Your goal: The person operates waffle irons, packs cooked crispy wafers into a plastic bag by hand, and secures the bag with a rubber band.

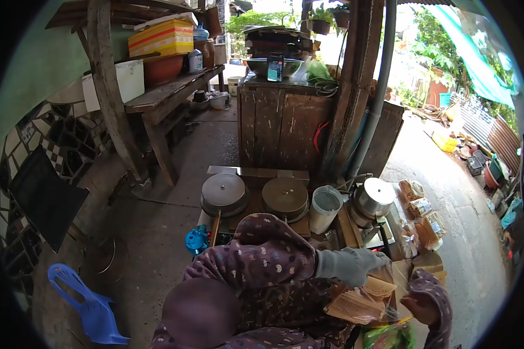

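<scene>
Sheets (355, 305), brown; left hand (354, 266) gloved, near; right hand (421, 308) beside; either grip: cannot tell

The left arm (273, 259) bends across to the right in a patterned sleeve (244, 264), its gray-gloved left hand (350, 265) pointing rightward. The bare right hand (422, 308) turns inward, well apart from the left.

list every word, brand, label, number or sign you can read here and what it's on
No text can be read for certain.
Phone on the wooden cabinet: screen lit, too small to read.
White tub on the bench: markings too small to read.
Clear packets beside the pots: any print too small or blurred to read.
</scene>
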Available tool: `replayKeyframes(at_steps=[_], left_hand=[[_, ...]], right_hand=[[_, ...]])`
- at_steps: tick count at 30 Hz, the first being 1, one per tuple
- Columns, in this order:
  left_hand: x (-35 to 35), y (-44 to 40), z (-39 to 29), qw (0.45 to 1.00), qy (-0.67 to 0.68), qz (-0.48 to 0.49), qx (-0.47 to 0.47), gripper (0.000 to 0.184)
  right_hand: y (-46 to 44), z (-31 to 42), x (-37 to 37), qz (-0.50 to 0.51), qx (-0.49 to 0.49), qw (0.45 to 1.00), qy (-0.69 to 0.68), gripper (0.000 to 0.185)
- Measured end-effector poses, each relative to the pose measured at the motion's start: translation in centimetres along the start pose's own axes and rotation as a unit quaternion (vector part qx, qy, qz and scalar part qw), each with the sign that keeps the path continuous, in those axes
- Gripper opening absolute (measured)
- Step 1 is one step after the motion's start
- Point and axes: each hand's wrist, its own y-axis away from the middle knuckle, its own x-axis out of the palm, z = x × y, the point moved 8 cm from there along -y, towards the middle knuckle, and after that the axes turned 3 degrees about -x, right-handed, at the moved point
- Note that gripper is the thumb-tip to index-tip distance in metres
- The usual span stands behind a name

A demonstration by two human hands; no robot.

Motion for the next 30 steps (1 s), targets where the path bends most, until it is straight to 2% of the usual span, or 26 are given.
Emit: replayKeyframes(at_steps=[1,2,3,4,8,10,12,14,16,19,22,23,26,30], left_hand=[[0.0,0.0,0.1,1.000,-0.002,-0.009,0.013,0.074],[0.1,-0.1,0.3,0.999,-0.004,-0.018,0.027,0.074],[0.2,-0.1,0.4,0.999,-0.005,-0.028,0.040,0.073],[0.5,-0.3,0.3,0.998,0.001,-0.029,0.051,0.073],[0.8,-0.1,-0.6,0.997,0.023,-0.020,0.070,0.072],[0.8,-0.1,-0.8,0.997,0.031,-0.012,0.069,0.072],[1.0,0.0,-0.7,0.997,0.038,-0.009,0.067,0.072],[0.9,0.3,-0.7,0.996,0.038,-0.022,0.080,0.072],[0.6,0.5,-0.7,0.996,0.037,-0.027,0.079,0.072],[0.4,0.5,-0.5,0.997,0.036,-0.024,0.068,0.073],[0.5,0.6,0.0,0.995,0.037,-0.038,0.082,0.073],[0.6,0.6,0.1,0.994,0.036,-0.045,0.089,0.073],[0.3,0.7,-0.5,0.993,0.054,-0.044,0.092,0.073],[0.1,1.0,-0.9,0.994,0.031,-0.057,0.090,0.072]], right_hand=[[0.4,1.2,-1.0,-0.002,-0.068,0.986,0.155,0.025],[0.8,-0.8,-1.8,-0.031,0.076,0.994,0.077,0.024],[1.9,-2.8,-2.1,-0.059,0.219,0.974,-0.002,0.023],[3.6,-4.8,-1.8,-0.086,0.354,0.928,-0.081,0.022],[3.7,-6.4,-1.2,-0.248,0.203,0.944,0.075,0.053],[3.2,-8.4,0.5,-0.223,0.180,0.958,-0.022,0.059],[3.2,-10.0,2.6,-0.180,0.274,0.919,-0.219,0.052],[3.2,-11.3,3.7,-0.148,0.296,0.909,-0.254,0.034],[2.9,-12.0,4.5,-0.090,0.331,0.895,-0.284,0.024],[2.6,-10.8,2.8,-0.134,0.328,0.892,-0.280,0.014],[2.3,-9.3,1.5,-0.206,0.319,0.876,-0.297,0.012],[2.1,-8.9,1.2,-0.178,0.323,0.886,-0.281,0.015],[2.5,-8.9,1.1,-0.178,0.328,0.868,-0.328,0.018],[3.9,-10.1,1.4,-0.200,0.302,0.896,-0.259,0.029]])
